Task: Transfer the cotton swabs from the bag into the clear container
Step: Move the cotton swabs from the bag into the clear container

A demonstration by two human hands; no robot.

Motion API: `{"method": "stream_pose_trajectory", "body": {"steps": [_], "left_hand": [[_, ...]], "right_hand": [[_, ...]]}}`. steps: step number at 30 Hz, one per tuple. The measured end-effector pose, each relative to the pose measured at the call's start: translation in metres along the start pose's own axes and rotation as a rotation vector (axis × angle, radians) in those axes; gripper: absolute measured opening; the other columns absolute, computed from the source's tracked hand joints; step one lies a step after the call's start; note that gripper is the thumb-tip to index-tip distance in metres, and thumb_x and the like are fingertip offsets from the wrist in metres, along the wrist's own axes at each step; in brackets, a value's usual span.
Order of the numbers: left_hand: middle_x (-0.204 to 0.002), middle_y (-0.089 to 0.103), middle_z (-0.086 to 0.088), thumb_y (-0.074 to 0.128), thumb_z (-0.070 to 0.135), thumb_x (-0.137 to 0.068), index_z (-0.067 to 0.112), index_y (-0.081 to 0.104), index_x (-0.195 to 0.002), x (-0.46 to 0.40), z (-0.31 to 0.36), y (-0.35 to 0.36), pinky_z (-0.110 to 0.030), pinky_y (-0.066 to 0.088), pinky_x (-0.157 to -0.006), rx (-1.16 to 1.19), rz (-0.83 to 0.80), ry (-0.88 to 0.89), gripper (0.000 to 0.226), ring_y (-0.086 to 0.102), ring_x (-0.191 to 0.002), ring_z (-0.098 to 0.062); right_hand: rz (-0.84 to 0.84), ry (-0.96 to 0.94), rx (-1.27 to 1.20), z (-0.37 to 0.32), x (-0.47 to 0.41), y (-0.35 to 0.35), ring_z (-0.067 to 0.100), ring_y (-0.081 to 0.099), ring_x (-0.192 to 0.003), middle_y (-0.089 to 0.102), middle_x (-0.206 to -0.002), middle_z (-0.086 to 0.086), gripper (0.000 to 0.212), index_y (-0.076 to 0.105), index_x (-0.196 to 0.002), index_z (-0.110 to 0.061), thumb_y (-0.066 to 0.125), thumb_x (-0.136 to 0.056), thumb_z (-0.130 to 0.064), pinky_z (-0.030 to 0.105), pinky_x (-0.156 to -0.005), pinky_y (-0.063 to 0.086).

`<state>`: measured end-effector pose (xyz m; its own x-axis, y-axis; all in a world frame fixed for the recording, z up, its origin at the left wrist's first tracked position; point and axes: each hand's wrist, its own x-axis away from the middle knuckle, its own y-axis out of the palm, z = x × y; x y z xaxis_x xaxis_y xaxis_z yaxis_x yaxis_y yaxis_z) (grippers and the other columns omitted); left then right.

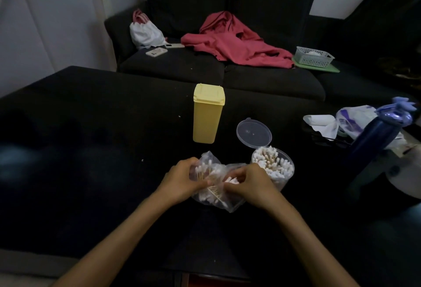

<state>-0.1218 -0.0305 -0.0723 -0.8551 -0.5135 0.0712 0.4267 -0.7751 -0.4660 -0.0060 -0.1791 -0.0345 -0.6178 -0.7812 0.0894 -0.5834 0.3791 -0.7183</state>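
Both hands are working near the worktop's [91, 172] front edge; the left hand [182, 181] is gripping the limp, crinkly bag [211, 186], its grip clamped on the film; the right hand [248, 186] is pinching into the bag's mouth at the cotton swabs [202, 170]. The swabs are probably light and slippery, so bunching them at mid-stick looks best for reaching the clear container [273, 168].

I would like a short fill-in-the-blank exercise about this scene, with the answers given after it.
1. Both hands, the left hand and the right hand, hold the plastic ____ of swabs.
2. The clear container has its hinged lid ____.
3. The tall box behind the hands is ____ in colour.
4. The red garment lies on the ____.

Missing words: bag; open; yellow; sofa
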Motion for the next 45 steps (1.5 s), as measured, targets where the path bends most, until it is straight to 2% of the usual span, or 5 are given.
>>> {"method": "stream_pose_trajectory", "body": {"steps": [14,25,37,41,45], "left_hand": [[-0.093,0.068,0.006,0.071,0.026,-0.082,0.028,0.059,-0.094,-0.001,0.008,-0.013,-0.043,0.054,-0.085,-0.146,0.079,-0.018,0.017,0.066,-0.087,-0.010],[-0.099,0.067,0.001,0.071,0.025,-0.081,0.023,0.058,-0.102,0.000,0.008,-0.020,-0.045,0.052,-0.088,-0.166,0.113,-0.128,0.025,0.065,-0.094,-0.018],[-0.153,0.027,-0.006,0.066,0.053,-0.079,0.017,0.022,-0.148,0.006,0.026,-0.027,-0.046,0.034,-0.110,-0.332,0.304,-0.166,0.090,0.031,-0.138,-0.025],[-0.131,0.048,0.005,0.050,0.041,-0.092,0.028,0.045,-0.130,0.014,0.056,-0.024,-0.026,0.043,-0.088,-0.282,0.474,0.167,0.041,0.049,-0.112,-0.007],[-0.100,0.065,0.005,0.025,0.047,-0.098,0.026,0.055,-0.114,0.013,0.101,-0.001,-0.031,0.052,-0.078,-0.287,0.219,0.138,0.040,0.063,-0.082,-0.008]], "right_hand": [[0.051,0.033,-0.137,-0.002,0.009,-0.032,0.017,0.067,-0.083,0.073,-0.085,0.004,0.007,0.074,-0.085,-0.023,0.074,-0.078,-0.021,0.021,-0.070,0.052],[0.099,0.033,-0.387,-0.002,0.010,-0.031,0.010,0.072,-0.073,0.075,-0.081,0.004,0.007,0.073,-0.085,-0.015,0.073,-0.079,-0.012,0.019,-0.070,0.057],[0.125,0.146,-0.737,-0.001,0.009,-0.055,0.015,0.072,-0.074,0.075,-0.083,0.009,0.012,0.074,-0.088,-0.007,0.072,-0.076,-0.007,0.017,-0.065,0.056],[0.104,0.148,-0.784,-0.001,0.013,-0.067,0.014,0.072,-0.072,0.075,-0.082,0.010,0.010,0.073,-0.088,-0.006,0.069,-0.079,-0.006,0.015,-0.062,0.055],[0.063,0.116,-0.818,-0.004,0.017,-0.073,0.012,0.071,-0.069,0.075,-0.078,0.006,0.010,0.072,-0.089,-0.005,0.068,-0.080,-0.005,0.015,-0.063,0.056]]}}
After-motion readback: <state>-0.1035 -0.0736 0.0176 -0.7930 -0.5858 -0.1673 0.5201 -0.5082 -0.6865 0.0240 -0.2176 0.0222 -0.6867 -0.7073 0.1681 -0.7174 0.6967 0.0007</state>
